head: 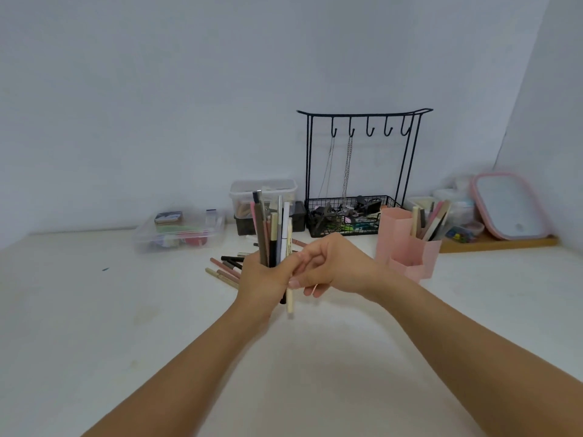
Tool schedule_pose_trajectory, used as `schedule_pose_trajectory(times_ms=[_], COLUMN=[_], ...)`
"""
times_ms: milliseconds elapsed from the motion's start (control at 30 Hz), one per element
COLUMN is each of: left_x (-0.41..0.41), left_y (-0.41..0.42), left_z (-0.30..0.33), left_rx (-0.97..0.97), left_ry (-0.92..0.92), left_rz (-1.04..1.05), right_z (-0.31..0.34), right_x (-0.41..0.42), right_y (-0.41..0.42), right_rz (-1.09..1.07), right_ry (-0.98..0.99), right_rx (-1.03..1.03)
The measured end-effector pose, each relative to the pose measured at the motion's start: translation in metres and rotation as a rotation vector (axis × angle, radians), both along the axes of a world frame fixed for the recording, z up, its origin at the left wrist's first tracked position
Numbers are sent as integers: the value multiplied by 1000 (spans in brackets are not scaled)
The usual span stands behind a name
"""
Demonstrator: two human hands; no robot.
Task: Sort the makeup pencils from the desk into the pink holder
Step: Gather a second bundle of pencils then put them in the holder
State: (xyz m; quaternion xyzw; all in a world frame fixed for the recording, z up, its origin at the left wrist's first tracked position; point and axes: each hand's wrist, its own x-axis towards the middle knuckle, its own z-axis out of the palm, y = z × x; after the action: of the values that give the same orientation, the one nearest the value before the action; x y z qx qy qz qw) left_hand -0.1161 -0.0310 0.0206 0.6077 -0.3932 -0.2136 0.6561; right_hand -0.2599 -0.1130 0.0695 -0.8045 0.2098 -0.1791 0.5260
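Note:
My left hand (263, 279) grips an upright bundle of makeup pencils (272, 230) above the middle of the white desk. My right hand (328, 266) is right beside it and pinches one cream pencil (289, 298) that sticks out below the bundle. Several more pencils (225, 269) lie loose on the desk behind my left hand. The pink holder (407, 247) stands to the right of my hands, with several pencils (430, 220) leaning in its rear compartment.
A black wire jewellery stand (356, 171) with a basket sits at the back. Clear plastic boxes (179, 230) stand to its left. A pink-rimmed mirror (511, 209) leans on a wooden tray at the far right, near the side wall.

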Motion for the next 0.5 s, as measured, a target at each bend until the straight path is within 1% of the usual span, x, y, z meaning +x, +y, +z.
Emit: schedule_pose_trajectory(times_ms=[33, 100, 133, 200, 233, 300, 367, 433, 500], left_x=[-6, -16, -23, -44, -55, -73, -79, -81, -81], left_y=[-4, -12, -17, -30, -33, -45, -56, -63, -66], left_z=[1, 2, 2, 6, 9, 8, -3, -15, -20], left_rx=[0, 12, 12, -17, -46, -116, -151, -75, 4], left_ry=[-24, -52, -69, -105, -103, -85, -200, -292, -408], left_rz=[-15, -55, -84, -143, -166, -198, -163, -189, -198], right_z=[4, 8, 8, 5, 0, -8, -18, -28, -31], right_x=[-11, -23, -26, -23, -17, -10, -12, -17, -22], right_y=[-5, -15, -17, -13, -8, -4, -7, -11, -12], right_rz=[-15, -69, -81, -80, -128, -356, -549, -656, -691], right_ry=[-10, -98, -125, -121, -128, -225, -308, -324, -313], right_rx=[45, 182, 216, 185, 161, 122, 97, 89, 40])
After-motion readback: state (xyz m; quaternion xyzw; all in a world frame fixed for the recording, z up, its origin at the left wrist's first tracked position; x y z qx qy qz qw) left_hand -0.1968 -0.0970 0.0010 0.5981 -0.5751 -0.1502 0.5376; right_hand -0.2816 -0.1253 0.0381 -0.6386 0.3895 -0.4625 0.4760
